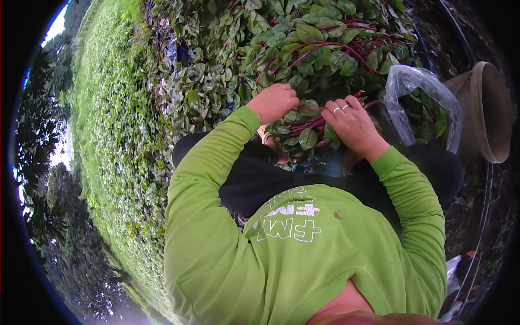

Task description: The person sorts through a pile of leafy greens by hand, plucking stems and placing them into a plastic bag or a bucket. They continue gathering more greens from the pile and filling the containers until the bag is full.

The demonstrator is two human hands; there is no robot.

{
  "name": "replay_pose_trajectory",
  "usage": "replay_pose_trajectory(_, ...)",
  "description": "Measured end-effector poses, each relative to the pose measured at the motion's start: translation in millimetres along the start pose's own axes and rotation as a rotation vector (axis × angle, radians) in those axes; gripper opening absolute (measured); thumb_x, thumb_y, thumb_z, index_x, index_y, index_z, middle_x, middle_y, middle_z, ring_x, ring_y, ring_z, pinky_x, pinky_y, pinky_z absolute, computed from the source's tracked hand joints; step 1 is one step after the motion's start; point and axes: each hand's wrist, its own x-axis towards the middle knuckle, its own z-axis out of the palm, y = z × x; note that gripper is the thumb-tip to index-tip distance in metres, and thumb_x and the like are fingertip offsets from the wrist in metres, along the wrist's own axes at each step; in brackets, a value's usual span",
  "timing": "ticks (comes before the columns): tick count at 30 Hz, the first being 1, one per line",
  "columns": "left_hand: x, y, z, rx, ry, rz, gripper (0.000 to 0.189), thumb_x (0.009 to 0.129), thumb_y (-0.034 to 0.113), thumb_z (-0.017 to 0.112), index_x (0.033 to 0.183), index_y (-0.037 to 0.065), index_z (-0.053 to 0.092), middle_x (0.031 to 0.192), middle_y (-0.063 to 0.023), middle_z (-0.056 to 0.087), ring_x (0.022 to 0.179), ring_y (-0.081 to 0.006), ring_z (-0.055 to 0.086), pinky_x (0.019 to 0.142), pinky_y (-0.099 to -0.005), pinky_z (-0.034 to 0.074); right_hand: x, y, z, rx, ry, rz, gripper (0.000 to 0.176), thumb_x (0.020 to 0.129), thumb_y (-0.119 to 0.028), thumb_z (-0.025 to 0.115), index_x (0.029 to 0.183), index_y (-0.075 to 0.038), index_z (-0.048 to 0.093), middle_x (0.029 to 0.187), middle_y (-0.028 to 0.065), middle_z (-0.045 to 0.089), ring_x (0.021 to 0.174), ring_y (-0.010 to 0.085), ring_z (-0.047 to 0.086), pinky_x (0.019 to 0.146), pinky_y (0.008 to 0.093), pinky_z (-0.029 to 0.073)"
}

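My left hand [275,102] is closed, fingertips pinched on one end of a thin reddish strand [310,109]. The strand runs across to my right hand [351,120], which wears two rings and has its fingers curled at its other end. Just below and between both hands lies a bunch of red-stemmed leaves [307,138]; stem ends show beside my right fingers. Whether the strand is a tie or a stem is too small to tell.
A large heap of red-stemmed leafy greens [309,35] spreads beyond my hands. To the right are a clear plastic bag [398,81] with leaves in it and a brown bucket [478,108] lying tilted. Green plants [116,135] grow along the left.
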Motion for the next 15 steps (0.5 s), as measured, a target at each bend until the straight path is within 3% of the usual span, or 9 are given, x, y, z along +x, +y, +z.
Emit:
replay_pose_trajectory(4, -5, -3, -4, -0.119, 0.002, -0.172, 0.008, 0.086, 0.011, 0.070, 0.093, 0.006, 0.069, 0.094, -0.0099, 0.067, 0.101, -0.0316, 0.063, 0.090, -0.0417, 0.052, 1, -2, 1, 0.008, -0.034, -0.011, 0.022, 0.086, -0.015, 0.057, 0.106, -0.009, 0.063, 0.108, 0.0060, 0.062, 0.101, 0.0211, 0.061, 0.098, 0.0392, 0.043)
replay_pose_trajectory(7, -31, -39, 11, 0.114, 0.127, -0.353, 0.012, 0.086, 0.007, 0.067, 0.098, 0.005, 0.068, 0.096, -0.0126, 0.068, 0.104, -0.0338, 0.063, 0.090, -0.0429, 0.053, 0, -2, 1, -0.009, -0.028, -0.010, 0.022, 0.087, -0.015, 0.057, 0.107, -0.009, 0.063, 0.108, 0.0060, 0.062, 0.101, 0.0210, 0.061, 0.098, 0.0389, 0.043)
replay_pose_trajectory(9, -47, -63, 4, 0.312, 0.059, -0.879, 0.023, 0.088, 0.005, 0.062, 0.110, 0.007, 0.068, 0.098, -0.0144, 0.068, 0.108, -0.0372, 0.063, 0.093, -0.0449, 0.052, 1, -1, 0, -0.005, 0.016, 0.000, 0.020, 0.085, -0.014, 0.059, 0.104, -0.009, 0.063, 0.104, 0.0059, 0.061, 0.100, 0.0208, 0.060, 0.098, 0.0392, 0.044)
replay_pose_trajectory(10, -57, -53, -1, 0.821, 0.358, -0.881, 0.037, 0.089, 0.004, 0.060, 0.125, 0.010, 0.066, 0.104, -0.0178, 0.069, 0.107, -0.0397, 0.065, 0.093, -0.0459, 0.053, 1, -1, 0, -0.001, 0.038, 0.009, 0.019, 0.085, -0.014, 0.060, 0.103, -0.009, 0.063, 0.103, 0.0059, 0.061, 0.100, 0.0207, 0.060, 0.098, 0.0393, 0.044)
replay_pose_trajectory(12, -64, -44, -11, 0.674, 0.281, -0.805, 0.036, 0.089, 0.007, 0.061, 0.124, 0.009, 0.070, 0.111, -0.0180, 0.070, 0.104, -0.0351, 0.068, 0.091, -0.0428, 0.054, 2, 1, 0, -0.021, 0.050, 0.008, 0.019, 0.084, -0.014, 0.060, 0.103, -0.009, 0.063, 0.102, 0.0058, 0.061, 0.099, 0.0209, 0.061, 0.098, 0.0395, 0.044)
replay_pose_trajectory(14, -45, -26, -12, -0.009, -0.007, -0.698, 0.026, 0.092, 0.016, 0.067, 0.115, 0.008, 0.075, 0.110, -0.0167, 0.071, 0.103, -0.0295, 0.069, 0.088, -0.0401, 0.055, 3, 0, 1, -0.017, 0.059, 0.011, 0.019, 0.084, -0.014, 0.060, 0.103, -0.009, 0.063, 0.101, 0.0057, 0.061, 0.099, 0.0210, 0.061, 0.097, 0.0395, 0.044)
replay_pose_trajectory(15, -29, -6, -14, -0.338, -0.085, -0.742, 0.025, 0.094, 0.022, 0.068, 0.111, 0.007, 0.076, 0.104, -0.0151, 0.072, 0.097, -0.0266, 0.069, 0.085, -0.0389, 0.055, 3, 0, 2, -0.006, 0.062, 0.012, 0.019, 0.084, -0.014, 0.060, 0.102, -0.009, 0.063, 0.101, 0.0057, 0.061, 0.098, 0.0212, 0.061, 0.097, 0.0395, 0.044)
